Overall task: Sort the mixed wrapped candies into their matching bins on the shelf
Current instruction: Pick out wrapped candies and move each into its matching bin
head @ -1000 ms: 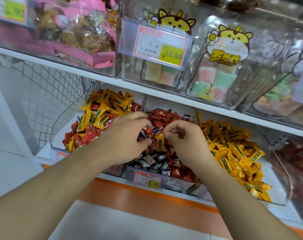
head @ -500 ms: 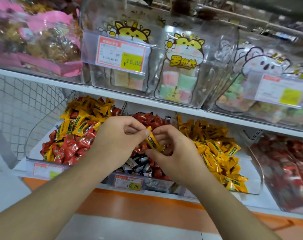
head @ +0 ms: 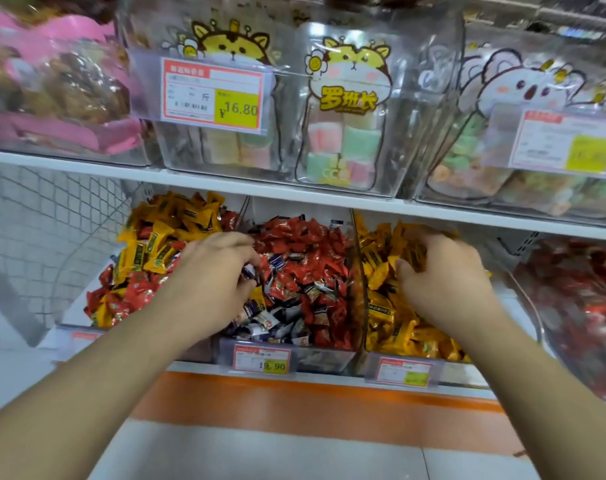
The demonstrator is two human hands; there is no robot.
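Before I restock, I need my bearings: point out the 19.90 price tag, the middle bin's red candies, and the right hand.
19.90 price tag [head: 262, 361]: head view, the tag's printed face.
Red candies [head: 303, 237]: head view, top of the middle bin's pile.
Right hand [head: 440, 275]: head view, back of the hand.

Glossy foil-like candies [head: 305, 258] — clear, shiny plastic bins [head: 329, 356].
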